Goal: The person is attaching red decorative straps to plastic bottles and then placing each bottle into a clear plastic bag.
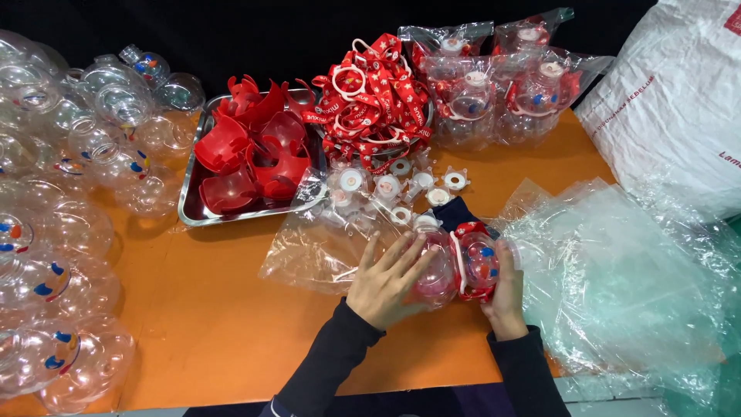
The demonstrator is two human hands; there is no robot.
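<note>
Both hands clamp one clear round bottle (455,266) lying on its side at table centre, long axis running nine to three o'clock: left hand (386,279) spread over its nine o'clock end, right hand (505,297) gripping the red-strapped three o'clock end.

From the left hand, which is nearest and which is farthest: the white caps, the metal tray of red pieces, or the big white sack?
From the left hand:
1. White caps, on the table just beyond the hand.
2. Metal tray of red pieces, farther back and to the left.
3. Big white sack, far right corner.
</note>
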